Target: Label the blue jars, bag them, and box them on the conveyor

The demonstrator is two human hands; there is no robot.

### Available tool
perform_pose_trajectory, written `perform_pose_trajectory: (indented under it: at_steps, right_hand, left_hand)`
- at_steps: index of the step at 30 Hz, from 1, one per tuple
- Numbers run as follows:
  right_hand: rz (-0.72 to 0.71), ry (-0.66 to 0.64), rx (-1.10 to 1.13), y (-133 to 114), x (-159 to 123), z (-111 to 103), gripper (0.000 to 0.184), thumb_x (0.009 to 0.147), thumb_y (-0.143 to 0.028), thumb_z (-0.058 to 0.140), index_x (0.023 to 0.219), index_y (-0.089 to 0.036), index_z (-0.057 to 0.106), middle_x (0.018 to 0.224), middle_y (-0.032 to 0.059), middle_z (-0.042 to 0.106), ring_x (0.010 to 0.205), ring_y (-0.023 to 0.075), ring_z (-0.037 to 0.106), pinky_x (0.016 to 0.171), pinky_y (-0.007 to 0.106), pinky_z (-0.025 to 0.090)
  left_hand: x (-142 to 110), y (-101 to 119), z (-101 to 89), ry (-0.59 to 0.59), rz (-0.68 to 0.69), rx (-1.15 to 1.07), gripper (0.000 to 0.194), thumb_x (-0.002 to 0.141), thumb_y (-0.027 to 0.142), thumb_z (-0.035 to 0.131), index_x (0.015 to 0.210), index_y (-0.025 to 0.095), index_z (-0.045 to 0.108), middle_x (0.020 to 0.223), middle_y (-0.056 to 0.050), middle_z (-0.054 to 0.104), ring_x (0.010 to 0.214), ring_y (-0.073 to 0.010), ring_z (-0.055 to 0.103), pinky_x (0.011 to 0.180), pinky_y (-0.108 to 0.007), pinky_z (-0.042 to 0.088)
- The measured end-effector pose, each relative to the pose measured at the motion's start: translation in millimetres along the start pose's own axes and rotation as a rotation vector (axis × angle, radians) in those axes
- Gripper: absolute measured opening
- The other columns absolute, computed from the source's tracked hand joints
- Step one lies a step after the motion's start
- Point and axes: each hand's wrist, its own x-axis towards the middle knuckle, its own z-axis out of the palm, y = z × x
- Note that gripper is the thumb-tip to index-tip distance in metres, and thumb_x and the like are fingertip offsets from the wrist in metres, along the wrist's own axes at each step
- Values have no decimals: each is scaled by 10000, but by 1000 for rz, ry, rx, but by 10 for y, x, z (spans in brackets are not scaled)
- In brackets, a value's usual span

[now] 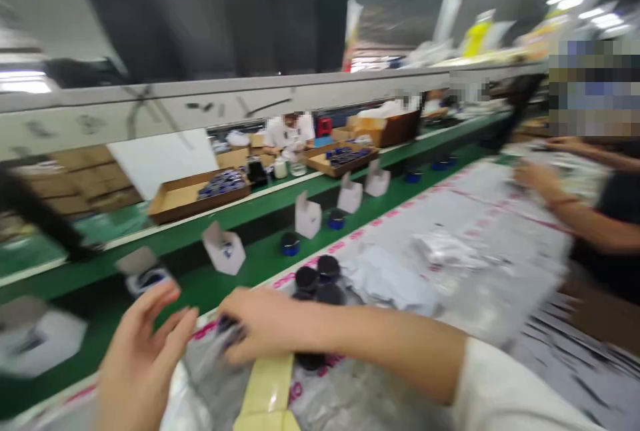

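My right hand (263,324) reaches across from the right, its fingers closed round a small dark blue jar (231,332), partly hidden and blurred. Just beyond that wrist, several black-lidded jars (329,269) stand clustered on the covered table. My left hand (145,351) is held up at the belt's near edge, fingers apart, with nothing in it. Close to its fingertips sits an open white box (145,272) on the green belt (260,261), something dark inside. A pale yellow strip (267,384) lies below my right hand.
Along the belt stand more open white boxes (224,249) and blue jars with black lids (290,244). Cardboard trays (200,194) with blue items rest on the far ledge. Clear plastic bags (445,251) lie on the table. Co-workers sit opposite and at right, where a person's arm (565,207) reaches in.
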Motion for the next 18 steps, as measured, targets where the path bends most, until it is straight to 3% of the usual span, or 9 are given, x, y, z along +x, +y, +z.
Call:
perform_pose_trajectory:
  at_steps: [1,3,6,8,12,14,18]
  right_hand:
    - [96,122,34,84,19,-153,427,689,-446,830,1045,-239,715,997,35,752,876,220,721,718,272,540]
    - [158,229,46,324,107,-430,419,770,-363,779,1154,-224,683,1115,81,699,970,237,700,852,330,536]
    - [205,342,23,654,383,-648,443,878,-318,670,1294,-187,595,1256,151,589,1095,273,647,974,411,496]
    - [179,373,4,783,611,-625,482,907,-294,642,1365,-189,536,1311,153,549,1174,265,613,1027,397,467]
    - [60,290,-53,911,973,-353,517,863,-203,704,1357,-209,548,1296,109,600,1184,232,614,1011,351,480]
    - [19,226,-108,959,1070,-229,489,861,-189,721,1327,-197,574,1262,107,641,1166,241,624,992,376,498]
    - [-64,60,-253,1003,1171,-157,334,945,-336,699,1222,-158,646,1211,98,678,1113,255,650,976,467,529]
  left_hand:
    - [119,-75,8,61,-55,-18,622,711,542,800,1291,423,609,1325,-3,655,1295,-349,602,1048,-541,546]
    - [399,-256,160,46,-129,10,834,687,460,831,1420,275,477,1556,-138,441,1466,-383,426,1160,-584,422]
    - [766,-522,555,15,-194,46,1053,548,277,920,1452,213,384,1583,-197,340,1560,-392,236,1247,-594,248]
    - [901,-651,797,23,-215,29,1113,490,205,947,1444,213,373,1538,-190,379,1546,-386,266,1237,-559,280]
    - [997,-811,988,-63,-257,-59,952,573,83,898,1375,231,407,1220,-91,637,1199,-272,639,1045,-446,505]
    - [1033,-856,944,-117,-264,-90,836,593,42,867,1300,218,457,1090,-54,674,1042,-230,686,950,-398,546]
    - [1125,-880,779,-230,-273,-98,615,535,-47,815,1039,181,545,926,-5,663,875,-187,666,855,-352,553]
